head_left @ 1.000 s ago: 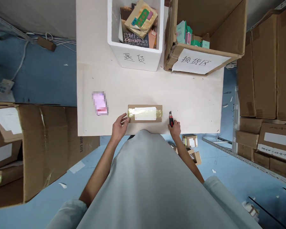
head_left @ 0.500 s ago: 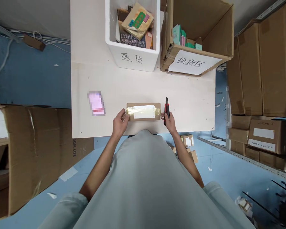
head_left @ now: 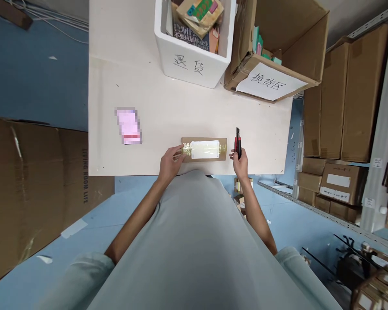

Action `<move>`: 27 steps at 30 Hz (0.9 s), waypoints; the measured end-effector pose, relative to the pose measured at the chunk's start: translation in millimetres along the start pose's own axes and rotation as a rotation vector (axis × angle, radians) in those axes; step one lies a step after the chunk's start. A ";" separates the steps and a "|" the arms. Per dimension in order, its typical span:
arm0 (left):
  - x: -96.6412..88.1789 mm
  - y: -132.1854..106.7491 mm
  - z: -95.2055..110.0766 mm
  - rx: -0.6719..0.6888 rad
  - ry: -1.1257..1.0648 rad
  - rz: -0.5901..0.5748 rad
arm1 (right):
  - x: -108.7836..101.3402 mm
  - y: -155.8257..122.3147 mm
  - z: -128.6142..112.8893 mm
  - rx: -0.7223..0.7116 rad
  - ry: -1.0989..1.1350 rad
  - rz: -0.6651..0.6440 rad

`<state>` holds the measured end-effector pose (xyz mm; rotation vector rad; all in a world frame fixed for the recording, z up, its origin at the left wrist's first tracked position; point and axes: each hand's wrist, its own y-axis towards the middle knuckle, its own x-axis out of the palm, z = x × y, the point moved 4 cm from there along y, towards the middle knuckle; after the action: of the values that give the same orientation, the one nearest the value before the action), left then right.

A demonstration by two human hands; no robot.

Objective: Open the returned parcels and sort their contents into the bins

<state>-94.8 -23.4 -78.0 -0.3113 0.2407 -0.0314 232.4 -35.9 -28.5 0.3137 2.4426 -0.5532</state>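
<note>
A small flat cardboard parcel (head_left: 204,149) with a white label under glossy tape lies near the front edge of the pale table (head_left: 168,112). My left hand (head_left: 170,160) rests on the parcel's left end, fingers curled over its edge. My right hand (head_left: 241,160) is closed round a red and black utility knife (head_left: 238,143), held upright just right of the parcel, its tip pointing away from me.
A white bin (head_left: 194,64) of books and a labelled open cardboard box (head_left: 271,60) stand at the table's back. A pink blurred item (head_left: 128,125) lies to the left. Large cartons (head_left: 29,181) stand on the floor at left; shelved boxes (head_left: 336,129) at right.
My right hand picked the knife up off the table and raised it upright beside the parcel's right end. My left hand stayed on the parcel's left end. The camera view shifted.
</note>
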 end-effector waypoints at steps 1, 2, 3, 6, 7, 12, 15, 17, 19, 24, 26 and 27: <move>-0.8 1.5 -1.7 0.000 0.001 -0.003 | -4.1 -0.2 -8.5 -0.012 -0.084 -0.008; -1.4 3.1 -3.4 -0.002 0.000 -0.004 | -6.6 -0.8 -18.6 -0.031 -0.168 -0.032; -1.7 4.8 -4.9 -0.005 -0.002 -0.006 | -7.1 -2.0 -30.3 -0.064 -0.248 -0.073; -1.6 8.6 -8.7 -0.006 -0.019 -0.018 | 4.9 -9.7 -71.4 -0.258 -0.485 -0.280; -1.4 9.4 -9.7 -0.005 -0.028 -0.023 | 12.3 -13.5 -84.4 -0.332 -0.570 -0.361; -0.9 11.5 -12.1 -0.001 -0.061 -0.039 | 51.8 -26.0 -123.7 -0.509 -1.061 -0.666; -0.6 12.7 -12.3 -0.003 -0.072 -0.048 | 66.5 -25.7 -133.8 -0.549 -1.234 -0.723; -0.2 13.3 -12.8 -0.002 -0.078 -0.055 | 72.0 -24.7 -137.6 -0.565 -1.294 -0.735; 0.1 13.7 -13.6 0.007 -0.084 -0.059 | 75.1 -24.3 -139.8 -0.570 -1.339 -0.744; 0.8 14.5 -15.6 0.025 -0.099 -0.058 | 77.8 -26.7 -144.1 -0.591 -1.401 -0.733; 0.9 14.7 -15.8 0.029 -0.106 -0.058 | 77.7 -27.6 -146.1 -0.602 -1.415 -0.724; 1.0 14.7 -15.9 0.030 -0.109 -0.059 | 77.4 -28.0 -147.1 -0.607 -1.421 -0.722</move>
<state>-97.8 -14.2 -97.4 -0.2894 0.1226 -0.0763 86.7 13.6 40.2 -0.9386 1.1163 -0.1344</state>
